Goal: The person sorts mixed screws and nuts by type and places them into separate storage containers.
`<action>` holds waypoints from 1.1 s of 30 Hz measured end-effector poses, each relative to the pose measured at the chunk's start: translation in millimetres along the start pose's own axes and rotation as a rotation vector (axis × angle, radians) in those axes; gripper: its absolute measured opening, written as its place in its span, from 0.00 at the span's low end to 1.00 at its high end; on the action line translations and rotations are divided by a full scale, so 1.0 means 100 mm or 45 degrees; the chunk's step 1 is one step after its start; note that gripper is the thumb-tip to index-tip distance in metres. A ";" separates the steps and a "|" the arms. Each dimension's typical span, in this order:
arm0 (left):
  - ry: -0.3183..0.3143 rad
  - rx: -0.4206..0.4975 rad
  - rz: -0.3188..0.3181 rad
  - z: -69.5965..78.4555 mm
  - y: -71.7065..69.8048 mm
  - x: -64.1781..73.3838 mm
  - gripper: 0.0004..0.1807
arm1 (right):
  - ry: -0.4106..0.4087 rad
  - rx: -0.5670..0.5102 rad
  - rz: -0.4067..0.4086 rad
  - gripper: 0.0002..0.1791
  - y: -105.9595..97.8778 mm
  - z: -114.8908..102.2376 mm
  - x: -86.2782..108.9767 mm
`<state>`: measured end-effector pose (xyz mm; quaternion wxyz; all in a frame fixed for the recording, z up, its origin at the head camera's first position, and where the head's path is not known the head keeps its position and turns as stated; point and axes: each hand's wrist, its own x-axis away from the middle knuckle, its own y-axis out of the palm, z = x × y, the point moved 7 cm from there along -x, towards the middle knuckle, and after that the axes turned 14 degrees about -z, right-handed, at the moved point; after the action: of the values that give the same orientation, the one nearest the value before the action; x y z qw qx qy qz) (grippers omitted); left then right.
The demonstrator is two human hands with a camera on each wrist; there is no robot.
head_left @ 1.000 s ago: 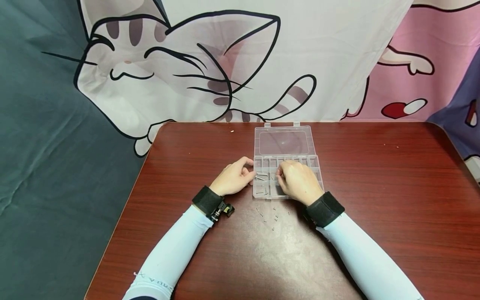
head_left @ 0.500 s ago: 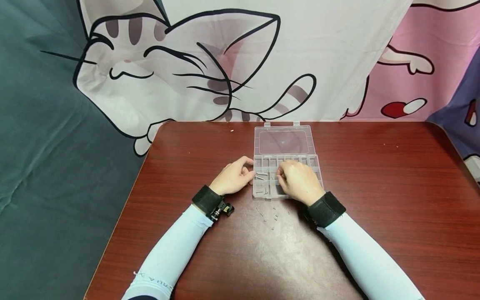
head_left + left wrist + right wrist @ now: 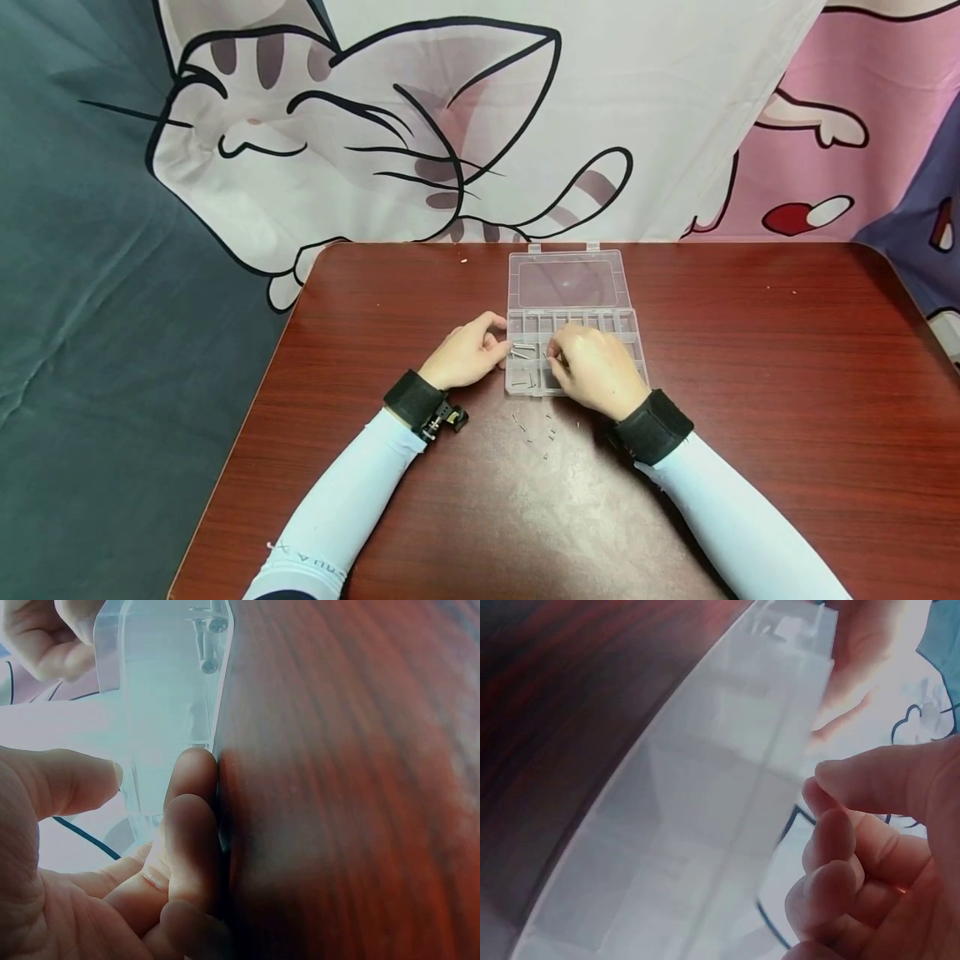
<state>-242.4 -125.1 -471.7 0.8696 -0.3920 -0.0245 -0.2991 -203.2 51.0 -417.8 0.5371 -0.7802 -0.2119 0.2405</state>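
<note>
A clear plastic compartment box (image 3: 524, 325) lies on the table with its lid (image 3: 567, 282) folded back. My left hand (image 3: 467, 357) holds its left side, fingers along the outer wall and thumb at the rim in the left wrist view. Several metal screws (image 3: 523, 348) lie in the left compartments, also visible as screws (image 3: 204, 645) in the left wrist view. My right hand (image 3: 600, 371) is over the middle compartments, fingers curled. In the right wrist view its thumb (image 3: 874, 778) meets the index fingertip, and nothing shows between them.
Several small loose screws (image 3: 551, 435) are scattered on the brown table (image 3: 750, 400) in front of the box. Small white bits (image 3: 463, 261) lie farther back. A printed cat curtain (image 3: 660, 125) hangs behind the table's back edge.
My right hand has shifted slightly left and toward me over the compartments, and the gap between its thumb and fingers looks wider from above. My left hand and the box have stayed put.
</note>
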 end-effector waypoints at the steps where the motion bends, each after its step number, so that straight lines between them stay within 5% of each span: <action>1: 0.001 -0.002 0.000 0.00 0.00 0.00 0.24 | -0.008 -0.002 -0.004 0.02 0.00 -0.03 0.00; 18: 0.004 -0.021 0.019 0.01 -0.01 -0.01 0.23 | -0.240 -0.012 -0.073 0.06 0.11 -0.57 0.11; 33: 0.004 -0.014 0.023 0.01 -0.01 0.00 0.23 | -0.352 0.075 -0.111 0.09 0.29 -0.77 0.17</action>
<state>-242.5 -125.0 -470.2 0.8702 -0.3964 -0.0180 -0.2921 -141.2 -5.3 -423.9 0.5355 -0.7135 -0.3105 0.3282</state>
